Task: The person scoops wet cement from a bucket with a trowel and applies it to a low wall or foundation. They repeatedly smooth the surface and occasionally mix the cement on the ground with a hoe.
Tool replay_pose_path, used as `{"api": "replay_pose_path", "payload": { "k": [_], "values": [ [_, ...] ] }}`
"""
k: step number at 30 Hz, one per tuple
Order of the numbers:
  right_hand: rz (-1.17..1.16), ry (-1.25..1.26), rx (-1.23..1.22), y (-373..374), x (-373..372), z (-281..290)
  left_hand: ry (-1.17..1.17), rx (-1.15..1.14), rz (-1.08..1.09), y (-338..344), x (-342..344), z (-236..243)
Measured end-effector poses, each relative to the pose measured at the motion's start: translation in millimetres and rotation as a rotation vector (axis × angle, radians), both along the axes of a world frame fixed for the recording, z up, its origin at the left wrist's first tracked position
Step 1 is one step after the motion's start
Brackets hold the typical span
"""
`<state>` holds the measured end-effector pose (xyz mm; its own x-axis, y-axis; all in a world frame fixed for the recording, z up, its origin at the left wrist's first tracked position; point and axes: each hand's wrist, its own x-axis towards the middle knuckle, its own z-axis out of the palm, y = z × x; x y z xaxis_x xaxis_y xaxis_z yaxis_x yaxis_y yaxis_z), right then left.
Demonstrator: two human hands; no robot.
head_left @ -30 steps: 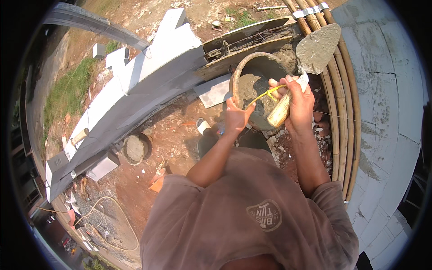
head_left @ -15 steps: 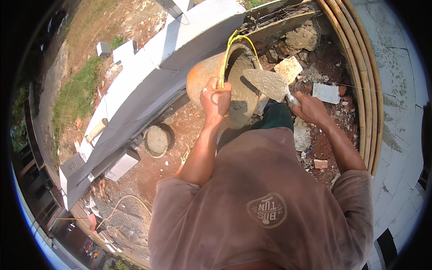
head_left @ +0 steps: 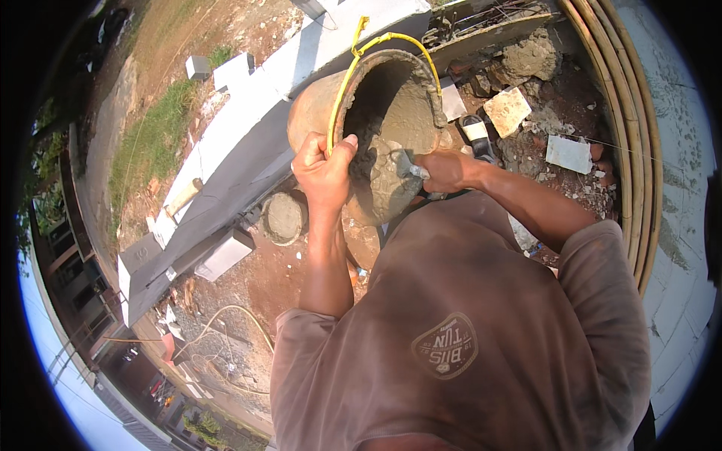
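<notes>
A mortar-smeared orange bucket point(head_left: 310, 113) is tipped toward me, its mouth facing me and to the right. Wet grey mortar point(head_left: 412, 113) coats its inside and lies thick near the lower rim. My left hand point(head_left: 323, 173) is closed on the bucket's yellow handle point(head_left: 344, 94), right at the rim. Inside the mouth, a trowel point(head_left: 415, 171) sits with its blade in the mortar, so most of the blade is hidden. Its grip is in my closed right hand point(head_left: 449, 171), at the bucket's right edge.
A low wall with a white top point(head_left: 248, 113) runs diagonally on the left. Beside it stands a small round container of mortar point(head_left: 283, 218). Broken tile point(head_left: 508, 111), rubble and a sandalled foot point(head_left: 476, 134) are on the right, bordered by bamboo poles point(head_left: 615, 113).
The trowel, held up flat with mortar on its blade before, has come down left into the bucket with my right hand. The bucket's mouth has turned more toward me.
</notes>
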<state>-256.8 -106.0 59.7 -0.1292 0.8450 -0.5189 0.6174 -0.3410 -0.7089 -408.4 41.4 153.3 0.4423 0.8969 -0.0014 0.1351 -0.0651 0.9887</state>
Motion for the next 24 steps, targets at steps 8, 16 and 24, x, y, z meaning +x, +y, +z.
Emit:
{"api": "replay_pose_path", "payload": {
  "k": [8,16,24],
  "values": [
    [0.177,0.091,-0.097,4.9,60.4,27.5,-0.081,-0.038,0.259,-27.5,30.3,-0.7],
    [0.309,0.124,-0.023,-5.4,185.6,8.8,-0.010,-0.079,0.596,-85.3,115.0,-32.8],
    [0.326,0.120,-0.274,8.7,309.1,45.9,0.024,-0.307,0.890,-127.7,179.2,-58.2]
  ]
}}
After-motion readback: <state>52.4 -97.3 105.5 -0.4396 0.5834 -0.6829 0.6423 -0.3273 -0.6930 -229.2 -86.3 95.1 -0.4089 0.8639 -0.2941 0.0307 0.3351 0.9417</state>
